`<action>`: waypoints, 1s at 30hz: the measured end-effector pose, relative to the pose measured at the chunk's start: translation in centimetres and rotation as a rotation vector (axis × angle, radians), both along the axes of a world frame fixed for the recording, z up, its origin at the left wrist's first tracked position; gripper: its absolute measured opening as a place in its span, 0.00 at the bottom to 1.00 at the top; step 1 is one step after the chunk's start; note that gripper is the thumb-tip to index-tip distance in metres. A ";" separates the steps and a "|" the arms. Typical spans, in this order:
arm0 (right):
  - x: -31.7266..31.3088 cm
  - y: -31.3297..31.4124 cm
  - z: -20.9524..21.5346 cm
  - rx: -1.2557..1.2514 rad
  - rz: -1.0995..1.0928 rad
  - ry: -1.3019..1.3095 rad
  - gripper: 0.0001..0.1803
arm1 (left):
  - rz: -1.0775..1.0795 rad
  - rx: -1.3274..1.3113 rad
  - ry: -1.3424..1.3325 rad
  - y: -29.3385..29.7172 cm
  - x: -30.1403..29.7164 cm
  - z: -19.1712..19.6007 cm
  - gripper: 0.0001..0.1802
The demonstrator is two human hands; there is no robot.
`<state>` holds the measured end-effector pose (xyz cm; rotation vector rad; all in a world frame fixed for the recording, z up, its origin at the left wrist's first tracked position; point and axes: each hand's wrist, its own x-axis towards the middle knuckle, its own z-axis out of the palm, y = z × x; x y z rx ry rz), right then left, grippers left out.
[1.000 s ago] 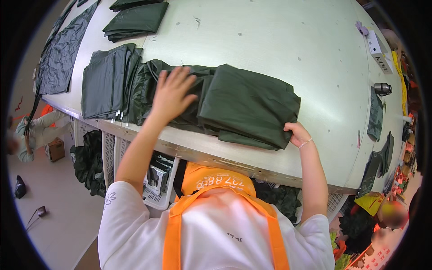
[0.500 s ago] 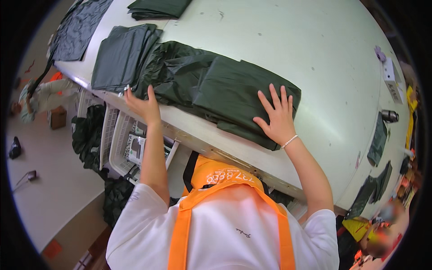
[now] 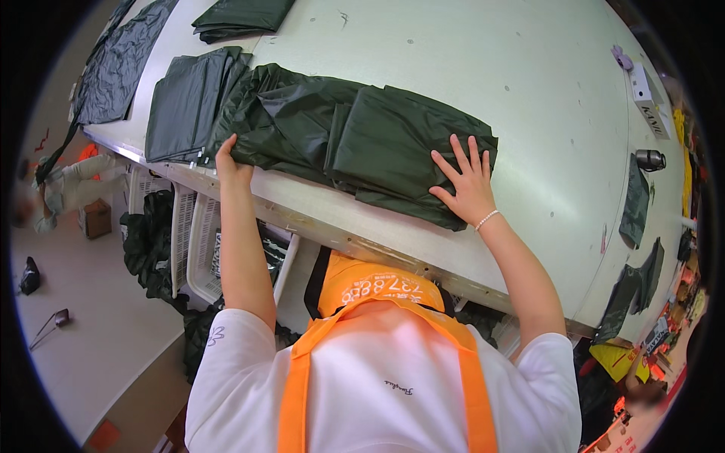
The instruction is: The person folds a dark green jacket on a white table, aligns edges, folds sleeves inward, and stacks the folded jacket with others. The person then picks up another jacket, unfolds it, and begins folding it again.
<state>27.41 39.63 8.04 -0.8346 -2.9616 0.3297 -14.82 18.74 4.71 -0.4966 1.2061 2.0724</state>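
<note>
A long piece of thin, shiny dark green fabric lies across the table in front of me, folded flat at its right part and crumpled at its left. My right hand rests open on the folded right end, its fingers spread and palm down. At the crumpled left end, my left hand pinches the near edge, thumb over the cloth. What its curled fingers do beneath is partly hidden. Beside that hand, a stack of folded dark green pieces lies touching the crumpled end.
The white table bears another folded dark pile farther back. White baskets with packages stand below its edge at left. On the right lie dark cloth strips, a dark cylindrical object and a white box. A person stands at far left.
My left hand, formerly open by the near edge, has closed on the fabric's left end. The right hand stays spread on the folded part. The whole view has shifted slightly.
</note>
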 end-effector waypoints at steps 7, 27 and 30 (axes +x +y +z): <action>0.3 -0.4 -0.9 0.027 -0.026 -0.010 0.36 | -0.500 0.096 1.335 6.7 16.4 12.6 0.11; 8.7 7.6 -3.6 -0.780 -0.680 0.524 0.30 | -1.173 -0.442 2.417 8.4 28.9 3.1 0.05; 11.0 -1.8 -3.1 -0.977 -0.660 0.515 0.26 | -1.145 -0.660 2.251 2.6 26.5 2.7 0.11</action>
